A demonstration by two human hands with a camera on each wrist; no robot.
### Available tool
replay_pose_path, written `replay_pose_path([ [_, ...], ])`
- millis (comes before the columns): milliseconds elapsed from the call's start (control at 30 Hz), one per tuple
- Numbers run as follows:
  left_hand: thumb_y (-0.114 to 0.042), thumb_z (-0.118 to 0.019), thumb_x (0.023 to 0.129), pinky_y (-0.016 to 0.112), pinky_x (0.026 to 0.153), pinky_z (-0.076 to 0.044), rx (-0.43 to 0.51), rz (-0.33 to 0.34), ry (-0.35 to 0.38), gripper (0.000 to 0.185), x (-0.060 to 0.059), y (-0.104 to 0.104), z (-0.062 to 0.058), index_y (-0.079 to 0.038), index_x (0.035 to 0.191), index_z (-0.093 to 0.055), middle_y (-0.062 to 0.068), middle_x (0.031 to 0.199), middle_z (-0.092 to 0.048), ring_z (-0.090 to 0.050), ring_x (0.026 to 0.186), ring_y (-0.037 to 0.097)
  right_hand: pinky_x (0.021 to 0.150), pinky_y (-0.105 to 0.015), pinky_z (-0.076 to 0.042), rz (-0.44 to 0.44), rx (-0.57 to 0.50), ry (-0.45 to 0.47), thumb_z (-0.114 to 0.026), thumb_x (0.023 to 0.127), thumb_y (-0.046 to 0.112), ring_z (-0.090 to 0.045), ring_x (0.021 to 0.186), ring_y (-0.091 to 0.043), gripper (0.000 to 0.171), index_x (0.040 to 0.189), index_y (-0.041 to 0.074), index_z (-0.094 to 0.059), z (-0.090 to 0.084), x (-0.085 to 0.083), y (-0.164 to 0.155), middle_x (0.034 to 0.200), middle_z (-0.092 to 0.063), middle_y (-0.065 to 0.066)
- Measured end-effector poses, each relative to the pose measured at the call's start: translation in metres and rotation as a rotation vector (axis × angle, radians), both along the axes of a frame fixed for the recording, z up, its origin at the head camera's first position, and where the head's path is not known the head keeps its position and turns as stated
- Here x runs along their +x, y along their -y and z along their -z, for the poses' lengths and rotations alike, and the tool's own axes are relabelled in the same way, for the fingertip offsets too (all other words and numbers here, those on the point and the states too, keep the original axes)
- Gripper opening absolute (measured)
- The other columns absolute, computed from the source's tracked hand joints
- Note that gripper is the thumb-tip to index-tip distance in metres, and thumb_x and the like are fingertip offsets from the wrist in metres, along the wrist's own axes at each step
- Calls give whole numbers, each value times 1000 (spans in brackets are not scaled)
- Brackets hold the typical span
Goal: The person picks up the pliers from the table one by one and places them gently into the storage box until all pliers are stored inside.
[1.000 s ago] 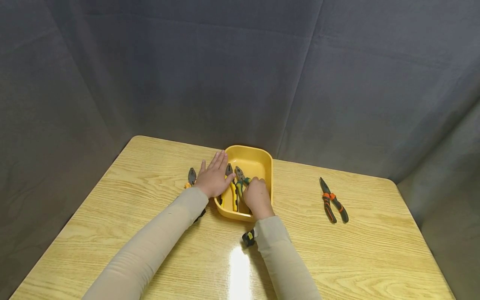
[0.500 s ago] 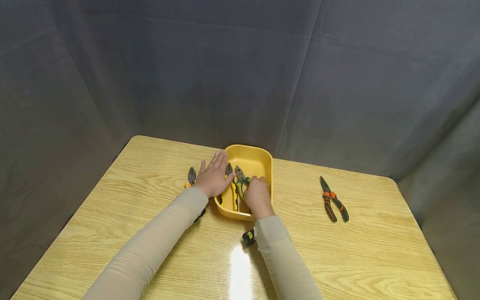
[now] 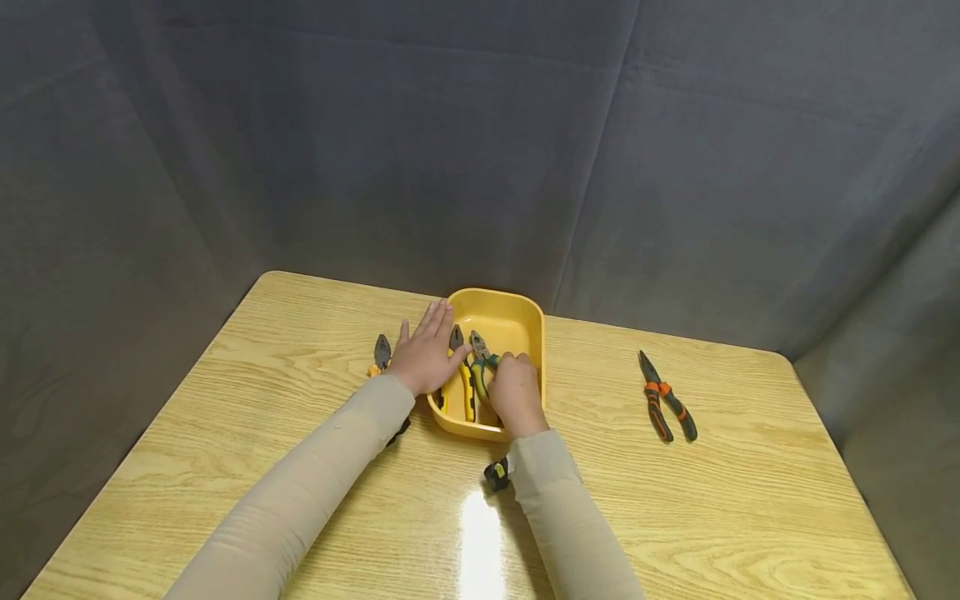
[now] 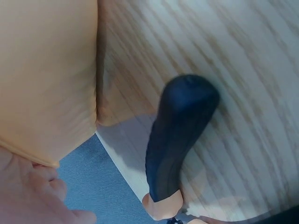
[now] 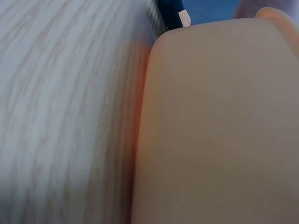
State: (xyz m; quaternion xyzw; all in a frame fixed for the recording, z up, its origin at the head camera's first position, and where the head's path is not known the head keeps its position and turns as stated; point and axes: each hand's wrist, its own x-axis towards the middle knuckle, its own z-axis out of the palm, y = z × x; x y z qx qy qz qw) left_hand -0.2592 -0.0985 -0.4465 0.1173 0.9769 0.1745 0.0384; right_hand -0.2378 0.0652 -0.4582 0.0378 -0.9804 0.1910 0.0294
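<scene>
A yellow plastic bin point(image 3: 528, 305) stands at the back of the table. My left hand point(image 3: 423, 360), fingers straight, rests over its left rim; in the left wrist view the fingers point(image 4: 42, 186) show beyond the bin wall point(image 4: 46, 70). Inside the bin, my right hand point(image 3: 516, 390) has its fingers curled round the handles of green-and-yellow pliers point(image 3: 480, 367). Beside them lie pliers with yellow-and-black handles point(image 3: 468, 392), partly under my left thumb. The right wrist view shows mostly the bin's outer wall point(image 5: 219, 116), and the right hand is hidden there.
Pliers with orange handles point(image 3: 382, 353) lie left of the bin, mostly behind my left hand; their black grip point(image 4: 180, 135) shows close up. Orange-and-black long-nose pliers point(image 3: 663, 400) lie to the right. A black tape measure point(image 3: 497, 475) sits by my right sleeve. Grey curtains point(image 3: 450, 150) hang behind.
</scene>
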Motion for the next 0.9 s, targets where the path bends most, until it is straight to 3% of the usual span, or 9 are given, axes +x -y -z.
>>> replay_pose_path([
  [533,-54,-38,107,60,122,-2,25,-8,-4,79,0,-1,2,-8,164,-8,9,171,-1,2,157,24,87,-48,-54,-18,-49,-62,-62,94,1,-63,95,-39,23,113,-12,-66,0,1,-1,99,-63,-25],
  [900,-55,-37,107,59,122,-3,10,-9,-6,79,-1,-1,1,-9,164,-7,7,171,-1,3,156,22,92,-49,-50,-36,-110,-99,-69,90,-2,-59,100,-41,30,120,-6,-67,-1,2,0,111,-62,-24],
])
